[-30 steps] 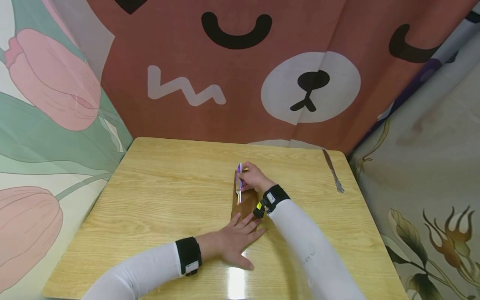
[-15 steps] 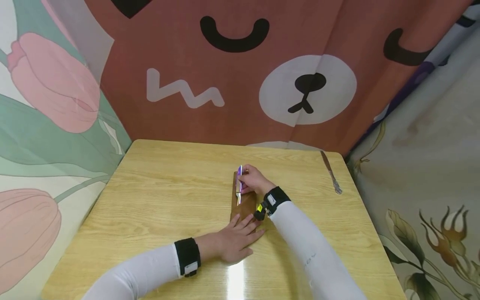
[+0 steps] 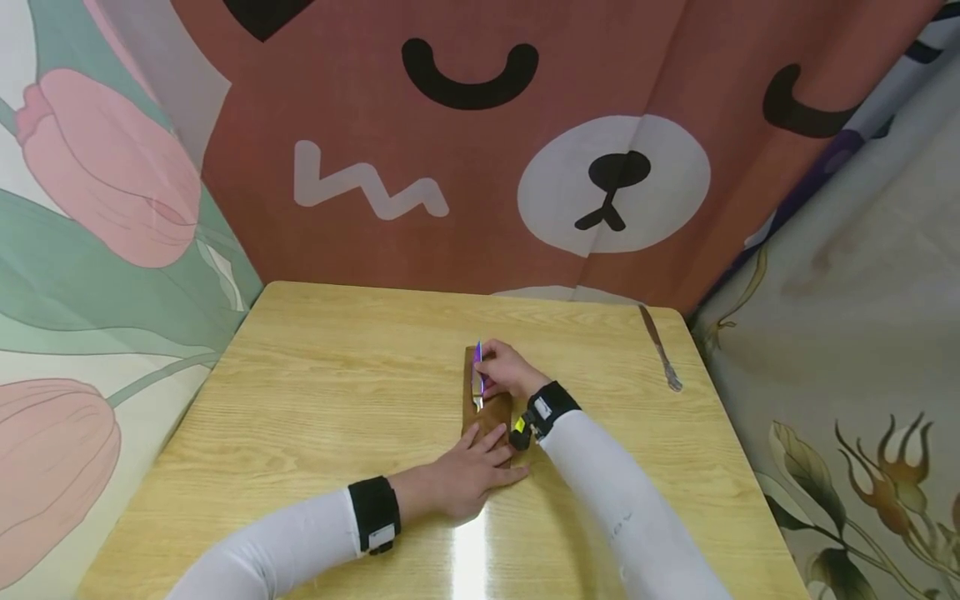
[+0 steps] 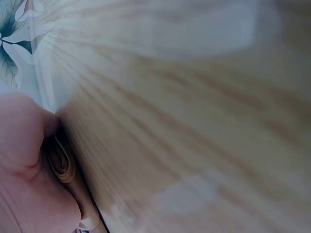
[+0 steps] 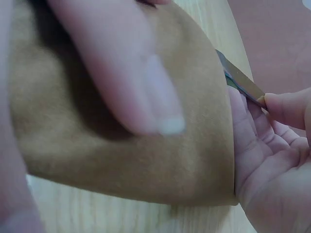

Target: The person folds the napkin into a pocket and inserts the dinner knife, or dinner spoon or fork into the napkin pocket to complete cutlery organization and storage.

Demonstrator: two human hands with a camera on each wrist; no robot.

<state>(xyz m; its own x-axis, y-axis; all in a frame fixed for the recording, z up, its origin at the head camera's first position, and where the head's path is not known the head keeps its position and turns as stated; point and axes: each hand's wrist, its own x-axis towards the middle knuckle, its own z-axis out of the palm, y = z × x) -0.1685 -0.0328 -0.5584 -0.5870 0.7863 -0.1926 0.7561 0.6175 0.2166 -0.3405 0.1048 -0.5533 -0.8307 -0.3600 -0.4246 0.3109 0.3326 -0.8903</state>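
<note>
A brown pouch (image 3: 491,415) of leather-like material lies on the table, pointing away from me. My left hand (image 3: 476,475) presses its near part with straight, slightly spread fingers. One left finger (image 5: 126,73) lies over the pouch in the right wrist view. Above the pouch's open part, my right hand (image 3: 508,369) pinches a shiny purple-and-silver utensil that looks like a table knife (image 3: 477,379). Its far part points away from me, and its near end is hidden in the pouch. In the left wrist view a rolled pouch edge (image 4: 60,160) shows under the hand.
Another table knife (image 3: 660,348) with an ornate silver handle lies at the far right of the wooden table (image 3: 337,375). Patterned curtains (image 3: 360,250) hang behind and on both sides. Light glares off the table near the front.
The knife has slid slightly toward me, with less of its neck showing outside the pouch. My left thumb has drawn in out of sight. The head view has shifted a little.
</note>
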